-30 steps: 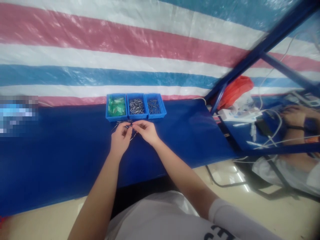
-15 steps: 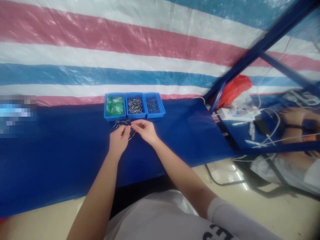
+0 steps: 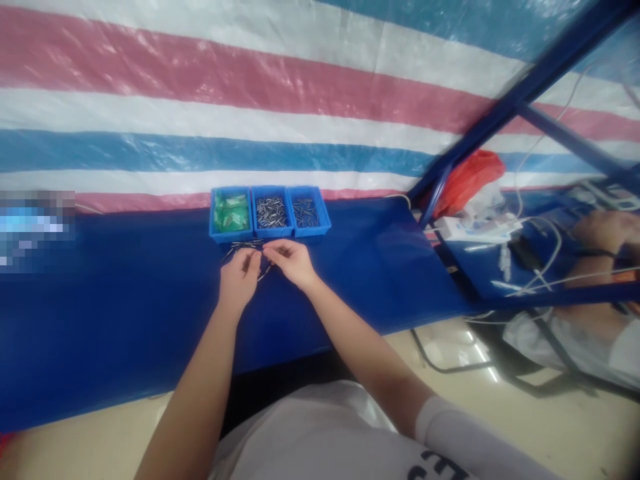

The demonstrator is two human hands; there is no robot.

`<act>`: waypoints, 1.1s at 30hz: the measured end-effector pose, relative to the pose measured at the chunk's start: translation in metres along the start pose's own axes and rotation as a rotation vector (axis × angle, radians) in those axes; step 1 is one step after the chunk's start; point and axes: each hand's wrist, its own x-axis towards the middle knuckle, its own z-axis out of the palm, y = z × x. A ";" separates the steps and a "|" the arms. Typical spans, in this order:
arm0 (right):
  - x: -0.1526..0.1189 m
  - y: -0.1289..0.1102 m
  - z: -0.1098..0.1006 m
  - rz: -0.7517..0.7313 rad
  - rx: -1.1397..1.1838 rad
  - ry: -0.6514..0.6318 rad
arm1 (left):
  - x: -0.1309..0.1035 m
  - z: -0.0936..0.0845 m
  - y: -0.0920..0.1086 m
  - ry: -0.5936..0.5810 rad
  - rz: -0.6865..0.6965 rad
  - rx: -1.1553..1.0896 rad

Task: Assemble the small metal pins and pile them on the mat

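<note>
A person's bare left hand point(image 3: 239, 277) and bare right hand point(image 3: 293, 262) meet fingertip to fingertip over a smooth blue tabletop point(image 3: 125, 307), thumbs and forefingers drawn nearly together; whether either grips a part cannot be told. Slim, dark metallic pins point(image 3: 242, 245) lie loose just beyond the left fingers, in front of three small blue plastic bins point(image 3: 231, 237) standing side by side, the leftmost holding green translucent packets point(image 3: 231, 220), the others small metallic pieces point(image 3: 271, 212). Behind hangs a red, white and blue striped plastic sheet point(image 3: 200, 113).
</note>
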 end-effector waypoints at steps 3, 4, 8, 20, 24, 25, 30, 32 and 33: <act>0.000 -0.001 0.000 0.001 0.014 0.002 | 0.000 -0.001 -0.001 -0.031 0.007 0.020; -0.001 -0.001 0.000 0.002 0.019 0.001 | 0.000 -0.001 -0.001 -0.035 0.005 0.026; 0.000 0.000 0.000 0.009 0.019 -0.001 | 0.000 -0.002 -0.001 -0.041 0.003 0.037; -0.001 0.000 0.001 0.009 0.015 -0.012 | 0.000 0.001 -0.002 -0.009 -0.020 -0.010; -0.001 0.000 0.001 0.007 0.016 -0.017 | 0.000 0.001 -0.002 -0.014 -0.011 0.014; -0.001 0.000 0.001 0.010 0.013 -0.017 | 0.000 0.001 -0.002 -0.015 -0.009 0.015; -0.001 0.000 0.001 0.023 0.015 -0.021 | 0.000 0.001 -0.002 -0.010 -0.005 0.029; -0.001 0.000 0.001 0.022 0.021 -0.021 | 0.000 0.001 -0.002 -0.012 -0.009 0.041; -0.001 0.000 0.001 0.021 0.023 -0.021 | 0.000 0.001 -0.002 -0.014 -0.009 0.044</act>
